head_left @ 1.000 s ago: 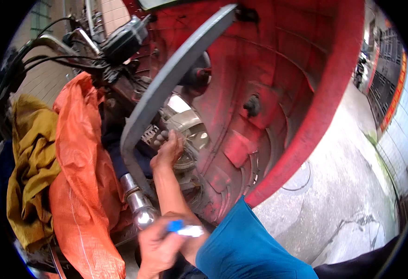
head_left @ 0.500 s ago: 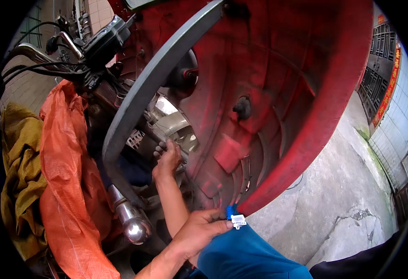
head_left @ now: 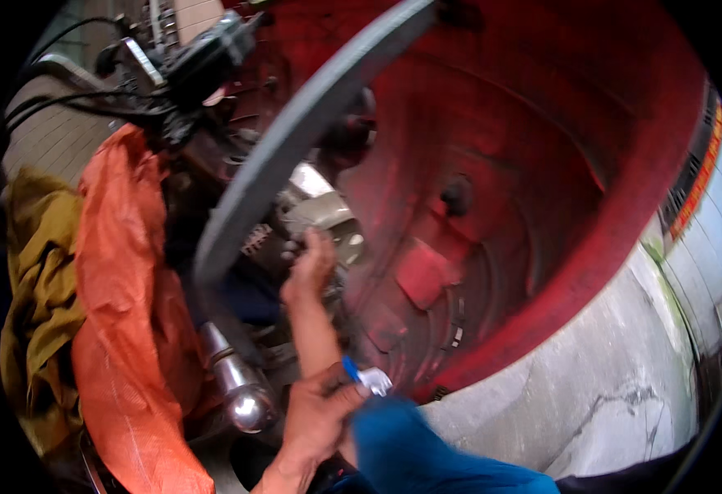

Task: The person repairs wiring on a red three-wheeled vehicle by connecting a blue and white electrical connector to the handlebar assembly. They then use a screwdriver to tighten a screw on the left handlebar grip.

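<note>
Mainly, a curved red shell [head_left: 525,247] fills the view, an orange sack [head_left: 126,346] at left and a grey bar [head_left: 299,123] arching between. Below, the left hand [head_left: 320,412] pinches thumb against fingers; the right hand [head_left: 310,267] reaches inside near a beige casing [head_left: 328,212], blur hiding whether it grips. Smallest, a blue-and-white piece [head_left: 375,380] sits at the left fingertips, probably light, stiff plastic, perhaps slippery, best held by its sides.

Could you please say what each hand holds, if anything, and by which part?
Left hand: a blue-white piece, pinched by its left edge. Right hand: cannot tell.
</note>
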Demonstrator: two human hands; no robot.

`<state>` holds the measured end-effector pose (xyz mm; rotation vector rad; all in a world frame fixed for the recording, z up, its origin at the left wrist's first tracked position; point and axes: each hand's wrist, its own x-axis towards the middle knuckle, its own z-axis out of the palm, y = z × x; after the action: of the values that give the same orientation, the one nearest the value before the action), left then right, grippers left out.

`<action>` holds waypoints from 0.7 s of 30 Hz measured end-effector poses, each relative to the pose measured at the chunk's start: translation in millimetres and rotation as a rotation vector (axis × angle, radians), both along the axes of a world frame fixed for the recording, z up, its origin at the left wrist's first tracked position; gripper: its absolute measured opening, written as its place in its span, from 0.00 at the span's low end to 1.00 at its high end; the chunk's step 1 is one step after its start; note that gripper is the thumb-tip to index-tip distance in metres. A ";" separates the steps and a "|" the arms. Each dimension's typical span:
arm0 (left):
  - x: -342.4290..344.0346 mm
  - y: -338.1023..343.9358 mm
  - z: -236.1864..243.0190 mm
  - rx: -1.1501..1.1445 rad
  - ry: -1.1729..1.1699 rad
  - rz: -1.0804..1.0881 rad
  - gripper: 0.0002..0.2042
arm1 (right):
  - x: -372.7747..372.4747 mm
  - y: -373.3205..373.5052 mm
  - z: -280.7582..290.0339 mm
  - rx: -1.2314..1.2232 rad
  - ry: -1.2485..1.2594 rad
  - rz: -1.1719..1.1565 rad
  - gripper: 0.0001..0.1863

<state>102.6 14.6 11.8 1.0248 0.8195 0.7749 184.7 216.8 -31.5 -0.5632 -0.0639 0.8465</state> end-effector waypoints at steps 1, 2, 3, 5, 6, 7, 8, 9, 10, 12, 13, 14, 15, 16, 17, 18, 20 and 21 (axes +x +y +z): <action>-7.1 -3.4 0.5 0.039 -0.084 -0.004 0.11 | 2.3 -14.5 15.2 -0.006 -0.076 -0.040 0.06; -16.8 -4.1 -0.6 0.017 -0.128 0.030 0.10 | 5.7 -21.2 16.1 0.039 -0.205 -0.037 0.06; -27.3 -4.3 -1.4 0.001 -0.175 0.076 0.09 | 5.9 -33.0 14.6 0.141 -0.371 -0.032 0.08; -46.2 -1.2 5.6 -0.026 -0.212 0.125 0.07 | 2.1 -64.8 24.6 0.155 -0.366 0.085 0.09; -52.3 2.3 3.1 0.025 -0.255 0.129 0.07 | 1.2 -85.8 30.2 0.182 -0.436 0.155 0.11; -56.9 5.0 6.1 0.045 -0.180 0.130 0.07 | -2.2 -106.4 32.2 0.230 -0.444 0.275 0.14; -58.6 6.0 7.5 0.065 -0.138 0.142 0.07 | 0.5 -119.8 24.5 0.330 -0.590 0.314 0.18; -59.6 7.9 6.9 0.079 -0.095 0.151 0.07 | 2.0 -137.2 20.8 0.304 -0.648 0.398 0.19; -60.9 10.3 4.7 0.092 -0.044 0.152 0.07 | 0.1 -152.4 21.5 0.334 -0.621 0.454 0.18; -60.5 13.9 5.7 0.109 -0.048 0.194 0.08 | 3.4 -161.4 12.0 0.337 -0.847 0.490 0.16; -60.6 16.2 6.6 0.124 -0.053 0.211 0.08 | 5.7 -162.4 13.7 0.342 -0.965 0.501 0.15; -62.6 16.4 4.8 0.158 -0.015 0.218 0.09 | 7.0 -172.7 24.4 0.241 -1.027 0.530 0.15; -63.6 16.1 4.4 0.159 -0.027 0.215 0.09 | 6.8 -174.2 27.7 0.214 -1.072 0.509 0.14; -65.2 16.6 5.4 0.168 -0.038 0.208 0.10 | 5.6 -174.0 30.8 0.192 -1.117 0.482 0.14; -66.4 17.3 6.8 0.176 -0.048 0.202 0.10 | 4.3 -174.3 34.4 0.170 -1.161 0.454 0.13; -66.0 19.8 6.9 0.198 -0.077 0.218 0.10 | 1.5 -175.2 39.7 0.144 -1.120 0.459 0.10; -66.3 23.2 2.8 0.232 -0.124 0.260 0.11 | 0.8 -173.7 39.2 0.083 -1.062 0.528 0.11; -67.7 23.6 3.7 0.230 -0.177 0.268 0.11 | 0.6 -173.0 39.1 0.051 -1.033 0.562 0.11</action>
<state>34.8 38.2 15.5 1.0431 0.7340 1.1937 185.3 43.7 7.6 -0.9056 -1.2278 1.0076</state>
